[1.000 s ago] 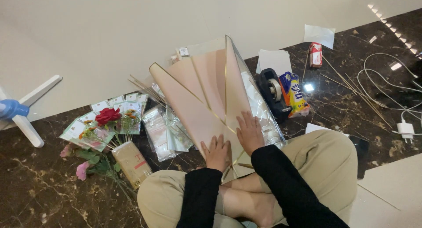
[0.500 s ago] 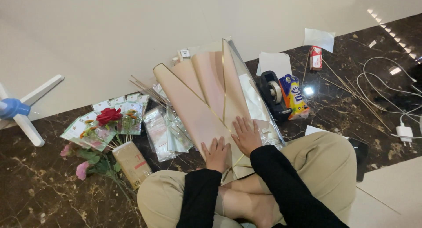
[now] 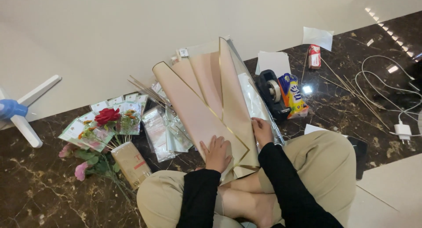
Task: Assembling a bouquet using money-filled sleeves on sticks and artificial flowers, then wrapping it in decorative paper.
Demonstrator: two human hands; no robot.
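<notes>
Since the earlier frame the right hand (image 3: 262, 130) has shifted slightly along the fold edge. Left hand (image 3: 216, 153) lies flat, fingers spread, pressing the pink wrapping sheets (image 3: 206, 100) against the lap; right hand pinches their edge. Sheets fanned, no flowers wrapped yet. Beyond: clear sleeves (image 3: 160, 129), green-white packets (image 3: 105, 122), yellow-blue pack (image 3: 293, 95), small red carton (image 3: 314, 56).
</notes>
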